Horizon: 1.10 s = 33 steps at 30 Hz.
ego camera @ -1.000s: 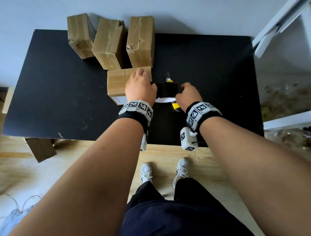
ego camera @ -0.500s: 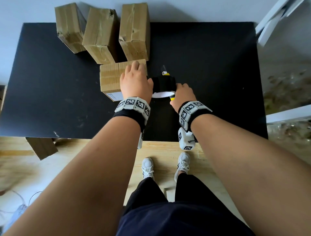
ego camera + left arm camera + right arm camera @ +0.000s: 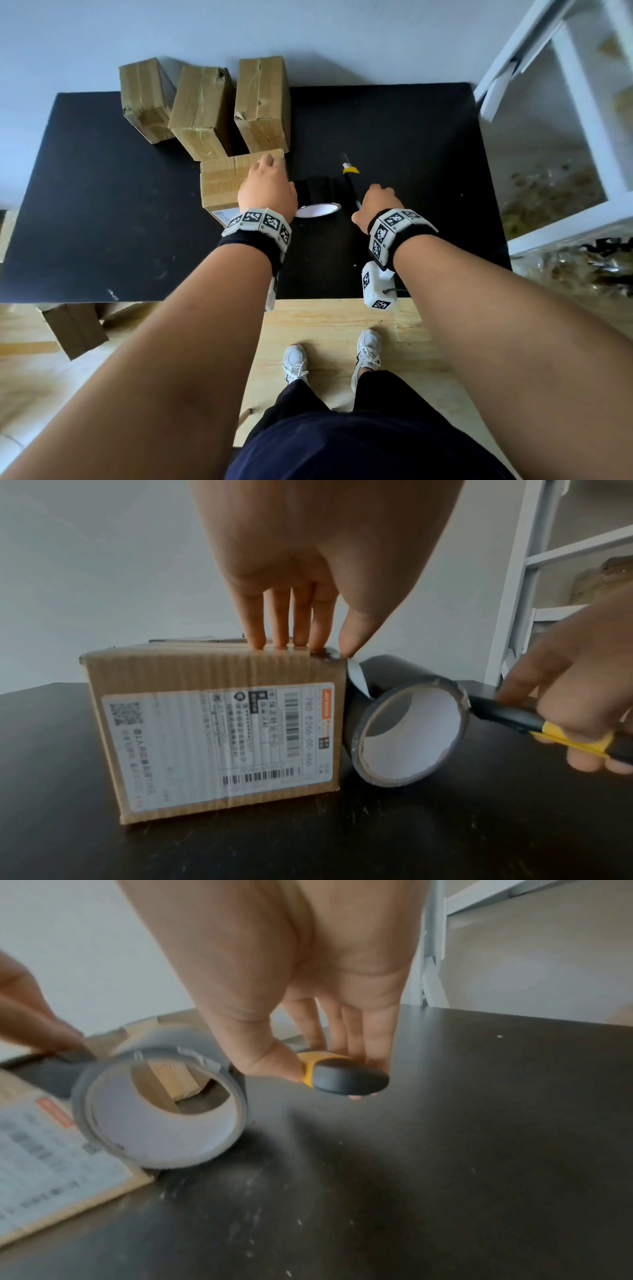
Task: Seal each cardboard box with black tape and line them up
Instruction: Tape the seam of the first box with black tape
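A white shipping label (image 3: 219, 748) is pasted on the near face of the cardboard box (image 3: 212, 723) at the middle of the left wrist view; barcodes, a QR code and an orange strip are seen on it, and the characters "780 E266-00 666" can be read, running sideways along its right edge, while the smaller print is too fine to be read. The box is set on the black table (image 3: 102, 212), just left of centre in the head view, with its long axis running left to right across the frame. The left hand (image 3: 267, 192) is laid on the box's top right corner, its four fingers (image 3: 257, 626) held straight and pressed on the top edge, the thumb pressed down on a strip of black tape at the corner. The tape roll (image 3: 411, 723) is stood on its rim, touching the box's right side, its open white core turned toward the lower edge of the frame. The right hand (image 3: 376, 205) is curled round the handle of a black and yellow utility knife (image 3: 351, 181); the knife's long axis points toward the top of the head view, tilted slightly left, with its tip beyond the roll. Three more cardboard boxes (image 3: 202, 113) are stood upright at the upper left of the table, close together.
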Each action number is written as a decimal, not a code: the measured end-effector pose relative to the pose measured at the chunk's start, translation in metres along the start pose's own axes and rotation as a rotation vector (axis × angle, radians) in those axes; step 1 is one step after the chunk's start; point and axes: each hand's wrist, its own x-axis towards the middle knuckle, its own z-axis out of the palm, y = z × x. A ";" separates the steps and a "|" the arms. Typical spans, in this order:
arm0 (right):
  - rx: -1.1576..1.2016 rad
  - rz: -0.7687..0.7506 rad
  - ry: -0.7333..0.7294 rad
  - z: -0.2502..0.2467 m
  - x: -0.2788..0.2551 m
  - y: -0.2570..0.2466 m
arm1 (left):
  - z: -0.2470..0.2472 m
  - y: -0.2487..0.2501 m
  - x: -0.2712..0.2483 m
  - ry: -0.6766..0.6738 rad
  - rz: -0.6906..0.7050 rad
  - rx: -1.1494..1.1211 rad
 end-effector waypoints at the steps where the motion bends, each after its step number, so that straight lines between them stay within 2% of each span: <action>1: 0.036 0.002 0.018 -0.007 -0.003 -0.001 | -0.003 0.000 0.000 -0.022 0.006 -0.002; 5: 0.254 0.001 0.045 -0.029 -0.014 -0.011 | -0.007 -0.003 0.000 -0.103 0.003 -0.015; 10: 0.532 0.055 0.071 -0.041 -0.024 -0.026 | -0.004 -0.011 -0.003 -0.130 0.020 0.001; 15: 0.526 -0.098 0.079 -0.030 -0.031 -0.025 | -0.001 -0.024 -0.007 -0.109 0.009 0.014; 19: 0.462 -0.176 0.063 -0.021 -0.035 -0.025 | 0.000 -0.030 -0.012 -0.094 0.052 0.013; 23: 0.499 -0.140 0.038 -0.017 -0.040 -0.030 | -0.004 -0.029 -0.018 -0.030 0.090 -0.009; 28: 0.527 -0.138 -0.037 -0.004 -0.051 -0.036 | 0.000 -0.034 -0.013 -0.127 0.137 -0.022; 33: 0.553 -0.182 -0.055 -0.003 -0.064 -0.042 | -0.002 -0.035 -0.007 -0.148 0.183 0.066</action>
